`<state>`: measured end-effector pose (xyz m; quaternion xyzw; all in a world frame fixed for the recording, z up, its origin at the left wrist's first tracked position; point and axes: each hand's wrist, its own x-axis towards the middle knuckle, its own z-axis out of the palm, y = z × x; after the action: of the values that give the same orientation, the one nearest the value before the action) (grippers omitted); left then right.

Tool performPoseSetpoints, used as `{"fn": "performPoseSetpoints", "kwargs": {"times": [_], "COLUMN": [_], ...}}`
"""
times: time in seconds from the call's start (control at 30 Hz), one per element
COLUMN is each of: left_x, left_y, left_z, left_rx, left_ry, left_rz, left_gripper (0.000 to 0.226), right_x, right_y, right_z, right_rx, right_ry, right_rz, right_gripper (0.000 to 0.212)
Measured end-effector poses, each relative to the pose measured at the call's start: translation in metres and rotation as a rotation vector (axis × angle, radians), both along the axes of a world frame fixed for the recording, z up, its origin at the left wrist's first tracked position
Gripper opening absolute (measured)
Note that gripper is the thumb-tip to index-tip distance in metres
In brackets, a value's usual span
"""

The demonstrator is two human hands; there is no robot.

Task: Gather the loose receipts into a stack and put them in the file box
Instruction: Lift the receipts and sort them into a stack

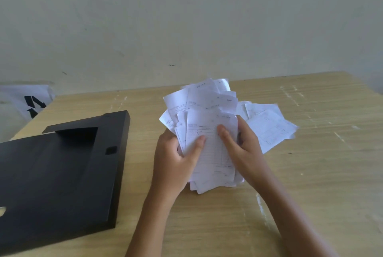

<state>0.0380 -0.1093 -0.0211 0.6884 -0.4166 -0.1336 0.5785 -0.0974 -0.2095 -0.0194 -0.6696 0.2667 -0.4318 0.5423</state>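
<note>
1. Grip of left hand (176, 161): clenched round the left edge of the receipt stack (209, 132), thumb (196, 144) laid flat across the front sheet, other fingers hidden behind the paper.
2. Grip of right hand (242, 146): grasping the right edge of the same stack, thumb (224, 138) pressed on the front sheet, other fingers curled round the back.
3. Stack held tilted up above the worktop (310, 173), near its middle; untidy, with sheets fanned out at the top and corners poking out at the left and at the bottom.
4. Front sheet white, printed with a ruled form; print too blurred to read.
5. More loose receipts (271, 126) lying flat on the worktop just behind and to the right of the right hand, overlapping one another, partly hidden by the stack.
6. Black file box (62, 173) lying on its side on the left part of the worktop, apart from the stack, with a cut-out opening toward the far end and a small square recess on its right side.
7. Worktop of pale wood grain, marked with whitish scuffs.
8. Bare forearms reaching in from the bottom edge.
9. Beyond the far left corner of the worktop, a white bag (27, 99) with black markings.
10. Behind it all, a plain pale wall (186, 18) with a few small dark marks.
</note>
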Motion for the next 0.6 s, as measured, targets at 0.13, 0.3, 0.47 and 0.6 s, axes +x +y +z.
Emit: {"fn": "performPoseSetpoints", "kwargs": {"times": [0.13,0.3,0.47,0.6], "left_x": [-0.002,0.0,-0.007,0.004], "left_y": [0.001,0.0,0.0,0.002], "left_z": [0.006,0.015,0.017,0.014], "left_rx": [-0.062,-0.127,-0.077,-0.138], "left_ry": [0.241,0.448,0.473,0.396], "left_rz": [-0.067,-0.171,-0.165,-0.018], "left_gripper": [0.037,0.052,0.035,0.034], "right_x": [0.002,0.006,0.012,0.005], "right_y": [0.002,0.007,0.015,0.01], "right_z": [0.001,0.0,-0.003,0.001], "right_rx": [0.002,0.002,-0.012,0.065], "right_ry": [-0.002,0.039,0.042,0.0], "right_rz": [0.056,0.085,0.071,0.088], "right_gripper": [0.022,0.031,0.025,0.023]}}
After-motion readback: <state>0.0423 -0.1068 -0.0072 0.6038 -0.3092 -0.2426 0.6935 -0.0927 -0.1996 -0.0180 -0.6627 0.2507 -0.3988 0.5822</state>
